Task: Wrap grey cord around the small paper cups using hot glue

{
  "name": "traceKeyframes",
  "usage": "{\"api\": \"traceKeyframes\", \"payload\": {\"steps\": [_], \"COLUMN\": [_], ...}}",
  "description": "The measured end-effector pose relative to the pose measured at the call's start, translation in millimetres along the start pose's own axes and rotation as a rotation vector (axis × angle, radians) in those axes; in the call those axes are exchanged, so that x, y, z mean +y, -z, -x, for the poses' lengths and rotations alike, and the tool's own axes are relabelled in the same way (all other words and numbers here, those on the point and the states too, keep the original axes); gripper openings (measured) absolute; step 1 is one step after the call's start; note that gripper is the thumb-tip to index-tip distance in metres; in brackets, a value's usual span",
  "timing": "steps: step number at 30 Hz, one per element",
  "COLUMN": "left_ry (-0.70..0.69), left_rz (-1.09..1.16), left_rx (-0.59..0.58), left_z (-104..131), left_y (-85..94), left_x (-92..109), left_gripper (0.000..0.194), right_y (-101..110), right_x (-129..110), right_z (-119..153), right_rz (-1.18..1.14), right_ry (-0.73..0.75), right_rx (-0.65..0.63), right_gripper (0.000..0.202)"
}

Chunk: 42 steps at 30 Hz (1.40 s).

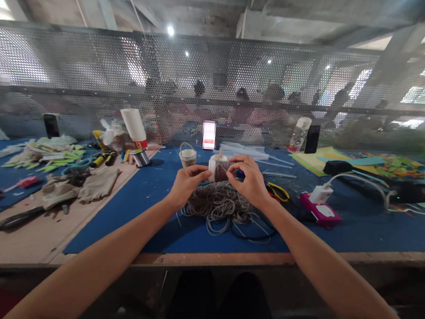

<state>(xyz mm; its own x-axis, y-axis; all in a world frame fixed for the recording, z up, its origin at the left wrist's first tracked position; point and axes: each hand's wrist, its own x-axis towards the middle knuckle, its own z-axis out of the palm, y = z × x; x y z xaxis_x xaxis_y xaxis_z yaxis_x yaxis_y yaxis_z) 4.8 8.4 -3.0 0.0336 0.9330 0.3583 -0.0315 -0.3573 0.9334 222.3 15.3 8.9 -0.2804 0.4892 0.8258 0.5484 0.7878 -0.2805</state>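
A small white cup [213,165] with grey-brown cord [220,172] wound around part of it is between my hands, above the table. My left hand [187,184] pinches the cup's left edge between thumb and fingertips. At the other side, my right hand [249,182] has thumb and forefinger pinched together at the cord-wrapped part, apparently on a strand of cord. Right beneath lies a loose heap of grey cord [219,205]. Just behind my left hand stands a small white cup with a looped handle [188,156].
A phone [209,135] stands upright behind. Stacked paper cups [133,125] and gloves [98,184] are leftward. To the right are yellow-handled scissors [279,191], a pink power box [319,210] and glue sticks [245,153]. A perforated metal screen [220,71] closes off the back.
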Motion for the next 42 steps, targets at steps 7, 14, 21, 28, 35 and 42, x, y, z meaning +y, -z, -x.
{"api": "traceKeyframes", "payload": {"steps": [7, 14, 21, 28, 35, 42], "left_ry": [0.071, 0.056, 0.061, 0.065, 0.065, 0.068], "left_rz": [0.094, 0.102, 0.098, 0.123, 0.106, 0.113], "left_rx": [0.127, 0.151, 0.149, 0.135, 0.117, 0.121], "left_z": [-6, -7, -6, -7, -5, -4], "left_y": [4.7, 4.7, 4.0, 3.8, 3.7, 2.7], "left_x": [-4, -5, -5, -7, -6, -4], "left_gripper": [0.032, 0.033, 0.031, 0.031, 0.032, 0.033], "right_y": [4, 8, 26, 31, 30, 29], "right_x": [2, 40, 66, 77, 77, 74], "right_z": [-1, -4, 3, 4, 2, -5], "right_rz": [-0.049, 0.195, 0.571, 0.648, 0.630, 0.470], "right_ry": [-0.031, -0.319, -0.660, -0.819, -0.853, -0.808], "right_rx": [-0.056, 0.084, -0.270, -0.584, -0.594, -0.232], "right_gripper": [0.005, 0.015, 0.026, 0.049, 0.047, 0.048]}}
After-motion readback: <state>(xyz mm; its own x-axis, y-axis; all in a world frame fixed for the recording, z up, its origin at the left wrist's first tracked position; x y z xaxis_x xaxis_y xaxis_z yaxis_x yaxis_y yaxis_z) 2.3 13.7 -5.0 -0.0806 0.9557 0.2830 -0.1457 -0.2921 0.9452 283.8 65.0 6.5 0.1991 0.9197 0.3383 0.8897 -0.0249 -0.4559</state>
